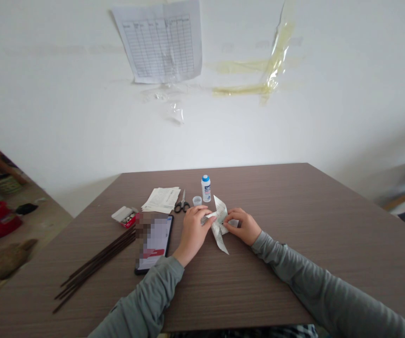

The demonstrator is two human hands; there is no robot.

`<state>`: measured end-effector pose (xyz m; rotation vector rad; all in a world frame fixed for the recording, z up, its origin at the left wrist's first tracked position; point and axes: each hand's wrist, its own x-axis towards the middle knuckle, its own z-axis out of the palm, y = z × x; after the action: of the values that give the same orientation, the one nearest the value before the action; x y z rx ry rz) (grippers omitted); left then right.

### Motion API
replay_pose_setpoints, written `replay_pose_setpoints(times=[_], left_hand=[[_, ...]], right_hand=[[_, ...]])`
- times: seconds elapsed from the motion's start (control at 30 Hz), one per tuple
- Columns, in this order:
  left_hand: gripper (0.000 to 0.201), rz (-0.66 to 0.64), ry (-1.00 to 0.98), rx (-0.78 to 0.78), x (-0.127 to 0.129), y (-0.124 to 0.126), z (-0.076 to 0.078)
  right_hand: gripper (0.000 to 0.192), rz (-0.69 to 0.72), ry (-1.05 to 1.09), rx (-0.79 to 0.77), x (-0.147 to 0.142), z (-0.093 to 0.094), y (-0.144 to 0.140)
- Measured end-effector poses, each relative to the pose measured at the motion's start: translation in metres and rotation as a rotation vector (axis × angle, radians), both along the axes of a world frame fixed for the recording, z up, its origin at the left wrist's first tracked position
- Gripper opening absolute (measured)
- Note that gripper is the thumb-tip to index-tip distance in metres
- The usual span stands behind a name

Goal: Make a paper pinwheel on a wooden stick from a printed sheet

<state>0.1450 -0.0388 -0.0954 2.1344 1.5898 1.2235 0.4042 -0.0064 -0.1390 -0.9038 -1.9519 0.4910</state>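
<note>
A paper pinwheel (219,231) made of printed paper is between my hands, its pointed blades sticking out toward the wall and toward me. My left hand (195,231) pinches its left side between thumb and fingers. From the right, my right hand (242,226) grips the paper close to its middle, fingers closed. Just beyond stand a white glue bottle (206,189) with a blue cap and a small clear cup (197,201). Black-handled scissors (182,205) lie left of the cup. Whether a pin sits in the pinwheel's centre is too small to tell.
A stack of printed paper sheets (161,200), an open small red-and-white box (125,217), a phone (155,246) and several thin dark sticks (95,263) lie on the left of the brown table (315,244). A white wall (259,136) rises behind it.
</note>
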Motion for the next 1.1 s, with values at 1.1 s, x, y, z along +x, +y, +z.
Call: replay_pose_setpoints(times=[1.1], left_hand=[[0.026, -0.032, 0.058, -0.099, 0.0075, 0.0018, 0.0014]], right_hand=[[0.008, -0.009, -0.105, 0.108, -0.0018, 0.0075, -0.0079]])
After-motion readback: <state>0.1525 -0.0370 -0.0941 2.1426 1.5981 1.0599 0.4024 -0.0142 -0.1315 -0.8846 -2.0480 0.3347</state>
